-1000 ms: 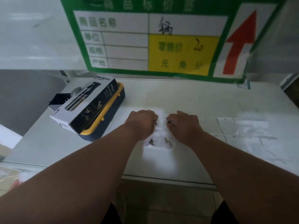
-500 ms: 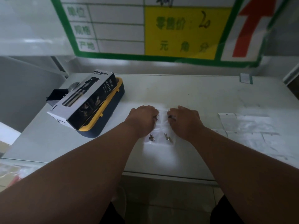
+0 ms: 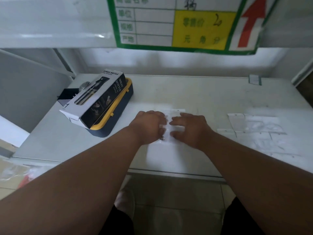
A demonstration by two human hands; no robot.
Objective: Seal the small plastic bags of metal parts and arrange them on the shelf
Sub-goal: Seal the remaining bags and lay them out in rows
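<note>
While both of your hands press down on the small plastic bag (image 3: 176,111), your left hand (image 3: 149,127) lies curled on its left half and your right hand (image 3: 190,128) lies with fingers spread on its right half; neither is clamped around it, only flat on top. A metal part (image 3: 162,138) shows inside the bag by your left thumb. The bag lies flat near the front middle of the white shelf (image 3: 194,92). More clear bags (image 3: 257,129) lie in rows to your right. At the left, a spray bottle box (image 3: 96,97) rests tilted on a yellow-rimmed case (image 3: 118,114).
</note>
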